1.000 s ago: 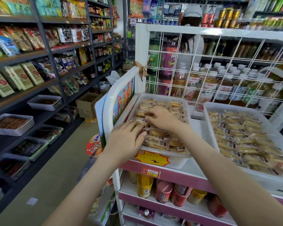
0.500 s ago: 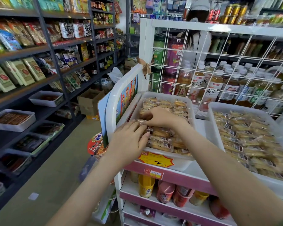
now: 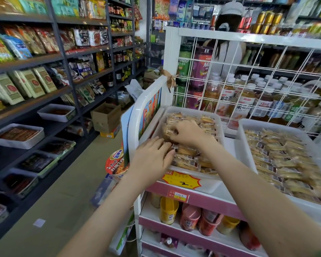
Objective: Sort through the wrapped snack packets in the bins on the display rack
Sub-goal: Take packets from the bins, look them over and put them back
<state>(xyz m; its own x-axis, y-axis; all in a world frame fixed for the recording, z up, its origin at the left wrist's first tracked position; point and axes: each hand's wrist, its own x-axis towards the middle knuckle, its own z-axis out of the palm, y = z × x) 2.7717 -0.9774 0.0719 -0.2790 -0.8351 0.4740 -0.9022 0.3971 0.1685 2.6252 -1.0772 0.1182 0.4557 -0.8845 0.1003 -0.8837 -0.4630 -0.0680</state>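
I see both hands in the left bin [image 3: 193, 110], a shallow tub of cloudy white plastic with rounded corners, sitting on the top tier of the display rack [image 3: 171, 52]. It is heaped with snack packets [image 3: 188, 161]: small oblong golden-brown cakes, each in a clear, crinkly, glossy wrapper with a dark label.

My left hand [image 3: 152, 160] lies flat at the bin's near left corner, fingers straight and close together, their tips resting on the packets and gripping nothing. My right hand [image 3: 190, 133] reaches further in, toward the far left of the heap. Its fingers are curled down and pinch one of the packets by the wrapper.

To the right, just beside this bin, stands a second bin [image 3: 267, 123] of the same plastic, filled with thinner, paler wrapped sticks [image 3: 278, 160].

A jagged-edged yellow price tag [image 3: 181, 179] hangs on the left bin's near wall, above the rack's smooth pink shelf edge [image 3: 208, 201]. Behind both bins rises a white wire grid [image 3: 248, 80], with plastic drink bottles [image 3: 228, 101] beyond it. Round tubs [image 3: 168, 212] in yellow and red stand on the tier below. Far left on the floor sits an open cardboard box [image 3: 106, 117].
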